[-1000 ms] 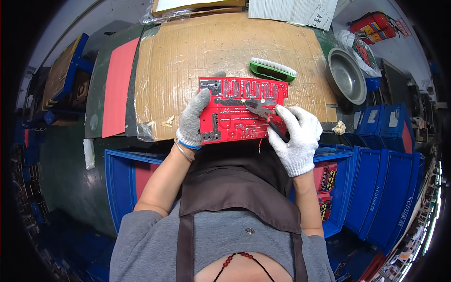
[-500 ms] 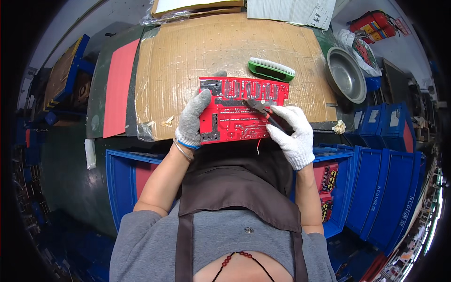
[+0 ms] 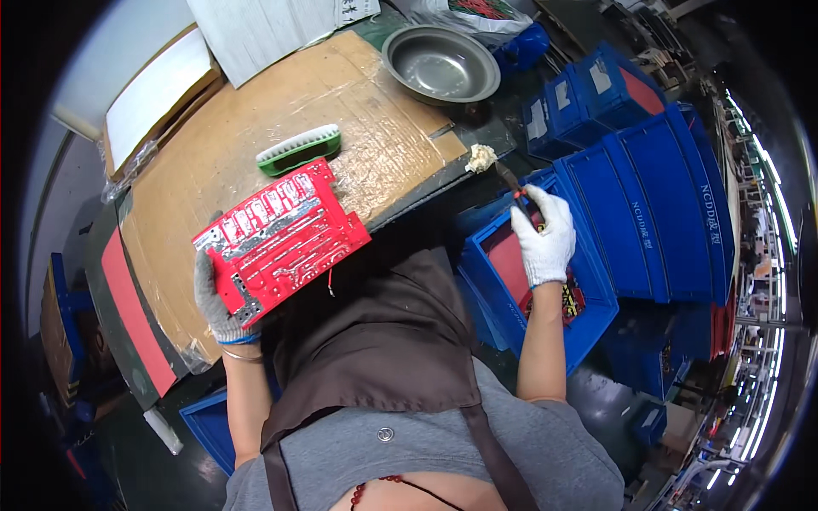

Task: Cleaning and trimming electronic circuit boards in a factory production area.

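My left hand [image 3: 209,294], in a grey glove, grips a red circuit board [image 3: 277,247] by its left edge. The board's soldered side faces up, and a short red wire hangs from its lower edge. Off to the right, my white-gloved right hand [image 3: 547,238] is closed around a pair of pliers [image 3: 511,180], jaws pointing up and away. That hand is over a blue crate [image 3: 594,317] holding red boards with black and yellow parts [image 3: 569,300]. Just beyond the board a green brush [image 3: 300,153] with white bristles lies on the cardboard.
Cardboard [image 3: 183,175] covers the bench. A metal bowl [image 3: 439,68] stands at its far right, and a crumpled pale wad [image 3: 481,158] lies on the edge. More blue crates [image 3: 673,209] are stacked at right. A red sheet [image 3: 132,307] lies at left.
My right hand has moved off the board, out to the right over the crate, still with the pliers. The view has turned right, and the board now tilts in my left hand.
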Action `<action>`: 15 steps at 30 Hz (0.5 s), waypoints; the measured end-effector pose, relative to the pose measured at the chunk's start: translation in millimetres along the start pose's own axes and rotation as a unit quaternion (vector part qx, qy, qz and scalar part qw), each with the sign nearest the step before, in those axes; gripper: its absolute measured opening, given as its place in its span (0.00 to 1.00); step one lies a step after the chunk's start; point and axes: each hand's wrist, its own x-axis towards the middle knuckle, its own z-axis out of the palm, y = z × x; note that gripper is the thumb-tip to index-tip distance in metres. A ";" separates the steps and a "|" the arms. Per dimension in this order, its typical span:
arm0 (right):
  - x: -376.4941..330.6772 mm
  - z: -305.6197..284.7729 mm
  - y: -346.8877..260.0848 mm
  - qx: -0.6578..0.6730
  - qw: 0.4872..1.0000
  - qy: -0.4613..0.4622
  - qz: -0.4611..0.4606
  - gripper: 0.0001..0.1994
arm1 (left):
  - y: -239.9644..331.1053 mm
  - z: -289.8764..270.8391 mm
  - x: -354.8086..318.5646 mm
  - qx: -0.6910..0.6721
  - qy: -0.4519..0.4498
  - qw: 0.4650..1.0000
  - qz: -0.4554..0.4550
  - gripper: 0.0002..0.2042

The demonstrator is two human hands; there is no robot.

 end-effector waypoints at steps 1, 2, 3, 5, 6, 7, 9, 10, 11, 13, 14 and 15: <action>4.5 -3.2 0.4 -0.052 0.998 0.019 -0.012 0.19 | -1.1 -1.6 1.2 0.000 -0.004 1.000 -0.003 0.31; 8.3 -4.6 -2.0 -0.097 0.995 0.009 0.000 0.20 | -1.7 -3.3 1.1 -0.006 -0.010 1.000 -0.009 0.31; 11.7 -1.3 -1.5 -0.096 0.995 0.011 0.002 0.20 | -1.8 -3.6 0.8 -0.012 -0.014 1.000 -0.015 0.30; 19.4 5.1 -0.4 -0.206 0.977 -0.052 -0.019 0.22 | -4.5 1.4 -0.6 -0.004 -0.003 1.000 -0.010 0.31; 22.9 7.6 -1.2 -0.199 0.975 -0.098 0.011 0.24 | -4.9 -1.5 0.6 -0.006 -0.010 1.000 -0.010 0.31; 23.8 7.1 -2.1 -0.197 0.975 -0.099 0.008 0.24 | -4.5 -3.9 -0.3 -0.009 -0.014 1.000 -0.006 0.31; 24.9 4.5 -3.8 -0.213 0.972 -0.089 -0.037 0.24 | -2.8 -4.4 -2.5 -0.010 -0.011 1.000 -0.002 0.31; 23.4 7.4 -1.5 -0.205 0.974 -0.084 -0.047 0.25 | -1.6 -5.1 -4.8 -0.010 -0.010 1.000 0.000 0.30; 22.7 8.0 -0.8 -0.201 0.974 -0.088 -0.053 0.25 | -0.8 -4.3 -7.2 -0.009 -0.004 1.000 0.005 0.30; 20.7 9.1 -2.1 -0.194 0.975 -0.092 -0.058 0.25 | 0.1 2.6 -11.2 -0.019 0.003 1.000 0.005 0.31; 19.7 7.3 -4.2 -0.190 0.976 -0.079 -0.077 0.24 | 0.8 8.0 -13.5 -0.018 0.007 1.000 -0.004 0.32; 17.4 2.6 -9.5 -0.190 0.976 -0.069 -0.082 0.23 | -2.4 6.0 -11.3 -0.018 0.007 1.000 -0.003 0.32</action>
